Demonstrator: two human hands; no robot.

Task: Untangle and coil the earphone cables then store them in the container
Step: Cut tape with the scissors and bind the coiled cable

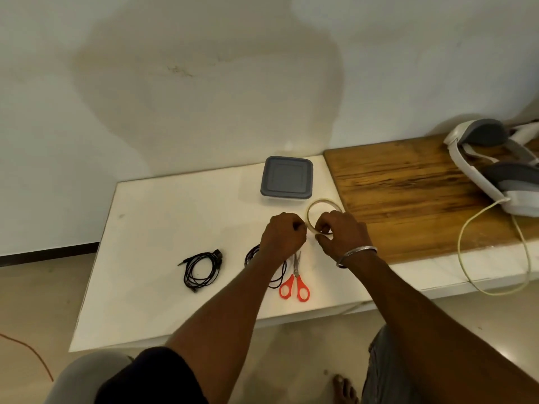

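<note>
Two black earphone cables lie on the white table (140, 234). One coiled earphone cable (201, 271) sits in the open at about 8 o'clock from the hands. The second earphone cable (251, 254) is at 7 o'clock, partly hidden under the left forearm. The container (286, 179), its grey lid on, stands at 12 o'clock, near the table's far edge and just beyond the tape roll (308, 217).

The right hand (339, 231) curls its fingers round the near rim of the tape roll and holds it. The left hand (281, 234) is bunched tight against the roll's left side; I cannot tell whether it pinches anything. A metal bangle (357, 254) circles the right wrist.

Orange-handled scissors (294, 282) lie at 6 o'clock between the forearms, blades pointing toward the hands, just beside the second cable.

At 3 o'clock a wooden board (408, 193) butts against the table, carrying a white-and-grey headset (490, 167) whose pale cord (463, 243) loops over the front edge. Bare tabletop stretches from 9 to 11 o'clock — the widest free room — with the wall close behind at 12.
</note>
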